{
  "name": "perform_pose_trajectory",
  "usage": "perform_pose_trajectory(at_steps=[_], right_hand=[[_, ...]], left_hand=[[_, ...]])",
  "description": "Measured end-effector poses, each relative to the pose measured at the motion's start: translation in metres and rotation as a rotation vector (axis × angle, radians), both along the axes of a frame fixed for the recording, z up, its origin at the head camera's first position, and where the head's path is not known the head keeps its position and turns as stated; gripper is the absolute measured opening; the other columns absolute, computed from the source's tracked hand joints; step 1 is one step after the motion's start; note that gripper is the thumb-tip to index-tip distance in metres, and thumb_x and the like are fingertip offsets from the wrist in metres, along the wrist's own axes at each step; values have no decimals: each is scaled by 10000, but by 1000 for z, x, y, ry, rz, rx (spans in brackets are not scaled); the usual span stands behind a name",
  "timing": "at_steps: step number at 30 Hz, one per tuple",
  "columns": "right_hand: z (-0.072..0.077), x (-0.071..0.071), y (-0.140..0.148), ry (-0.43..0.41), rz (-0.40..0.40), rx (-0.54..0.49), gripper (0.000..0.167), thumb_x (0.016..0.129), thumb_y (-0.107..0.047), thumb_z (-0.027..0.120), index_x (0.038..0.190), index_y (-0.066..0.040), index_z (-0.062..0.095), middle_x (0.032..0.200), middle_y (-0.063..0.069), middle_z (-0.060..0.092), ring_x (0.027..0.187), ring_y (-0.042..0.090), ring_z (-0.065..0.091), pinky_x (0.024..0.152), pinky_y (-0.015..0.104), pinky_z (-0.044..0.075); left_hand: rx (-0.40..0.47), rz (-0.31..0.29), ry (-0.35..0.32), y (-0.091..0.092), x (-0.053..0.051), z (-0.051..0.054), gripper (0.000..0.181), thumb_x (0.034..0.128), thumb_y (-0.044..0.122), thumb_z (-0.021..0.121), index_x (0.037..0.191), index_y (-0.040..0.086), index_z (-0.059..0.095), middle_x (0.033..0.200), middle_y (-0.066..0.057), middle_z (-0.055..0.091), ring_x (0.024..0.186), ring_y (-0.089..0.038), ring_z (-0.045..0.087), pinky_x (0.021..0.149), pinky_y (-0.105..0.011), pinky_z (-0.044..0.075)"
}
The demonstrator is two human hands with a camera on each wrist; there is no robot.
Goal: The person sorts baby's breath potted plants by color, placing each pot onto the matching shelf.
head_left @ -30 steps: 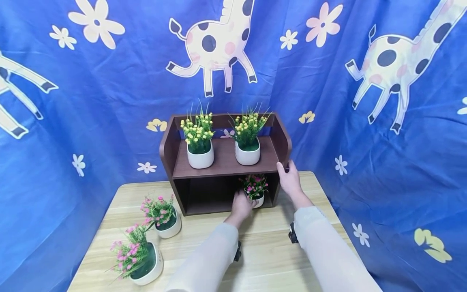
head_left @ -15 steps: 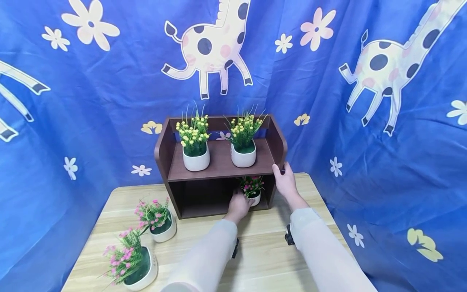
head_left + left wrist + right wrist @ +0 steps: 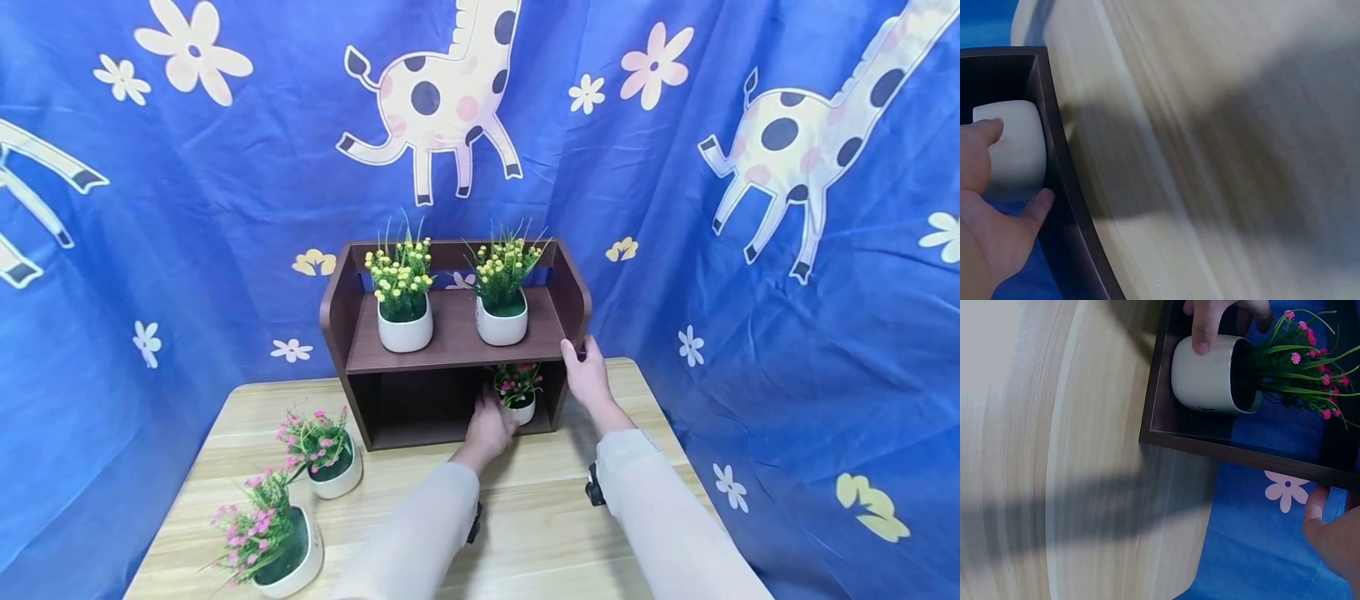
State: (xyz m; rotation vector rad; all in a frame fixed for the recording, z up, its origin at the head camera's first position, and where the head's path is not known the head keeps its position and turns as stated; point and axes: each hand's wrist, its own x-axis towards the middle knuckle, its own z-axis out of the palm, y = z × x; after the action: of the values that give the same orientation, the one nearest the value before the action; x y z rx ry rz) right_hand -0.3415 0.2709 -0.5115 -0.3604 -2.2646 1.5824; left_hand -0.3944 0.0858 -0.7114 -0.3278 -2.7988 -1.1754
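Observation:
Inside the lower compartment of a dark brown two-tier shelf (image 3: 457,354), at the right end, stands a white pot of pink artificial flowers (image 3: 519,408). My left hand (image 3: 491,427) is at this pot's left side. One digit lies on the pot's pale front in both wrist views, and the other fingers (image 3: 1254,312) sit beside it, partly hidden. With thumb and fingers, my right hand (image 3: 590,375) grips the edge of the shelf's right side panel. Two white pots of yellow flowers, a left one (image 3: 405,333) and a right one (image 3: 501,327), stand on the upper tier.
On the wooden table (image 3: 540,533), left of the shelf, are two more pots of pink flowers, a farther one (image 3: 337,477) and a nearer one (image 3: 300,567). A blue curtain (image 3: 247,217) with giraffes and flowers hangs behind and at both sides.
My left hand has shifted slightly left and its thumb has come partly off the pot's front, baring more of it. My right hand stays on the panel. The head view has shifted slightly.

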Motion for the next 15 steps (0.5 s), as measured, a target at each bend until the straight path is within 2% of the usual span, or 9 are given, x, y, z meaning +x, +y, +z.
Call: perform_pose_trajectory(at_steps=[3,8,11,13,15], right_hand=[[0,0,0,-6,-3,5,336,1098,-354,608,1283,-74,580,1313,242,658,1200,350,577,1108,513,478],[0,1,1,6,-9,24,337,1100,-345,598,1281,-62,568,1295,252,647,1184,359,569,1091,525,475],[0,1,0,16,-8,28,334,1099,-337,596,1291,-64,568,1319,252,646,1205,358,572,1109,535,472],[1,2,-1,16,-4,32,334,1101,-330,593,1304,-66,569,1339,250,650,1223,355,579,1120,536,474],[1,2,-2,16,-3,28,335,1101,-329,599,1313,-71,575,1347,248,656,1233,357,585,1124,531,476]], left_hand=[[29,11,6,-6,9,7,1018,870,246,810,1660,-60,245,1566,-376,457,1284,-549,622,1137,-603,534],[23,39,20,-16,19,17,883,860,190,754,1616,-38,359,1495,-335,517,1229,-539,625,1083,-611,546],[21,45,37,-22,20,10,778,879,178,753,1574,11,447,1498,-301,526,1231,-524,622,1081,-612,545],[15,43,74,-28,21,1,703,877,173,752,1524,43,510,1493,-268,540,1222,-499,629,1061,-604,555],[38,37,123,-36,26,-5,632,874,178,737,1472,88,553,1491,-219,546,1227,-467,622,1051,-587,556]])
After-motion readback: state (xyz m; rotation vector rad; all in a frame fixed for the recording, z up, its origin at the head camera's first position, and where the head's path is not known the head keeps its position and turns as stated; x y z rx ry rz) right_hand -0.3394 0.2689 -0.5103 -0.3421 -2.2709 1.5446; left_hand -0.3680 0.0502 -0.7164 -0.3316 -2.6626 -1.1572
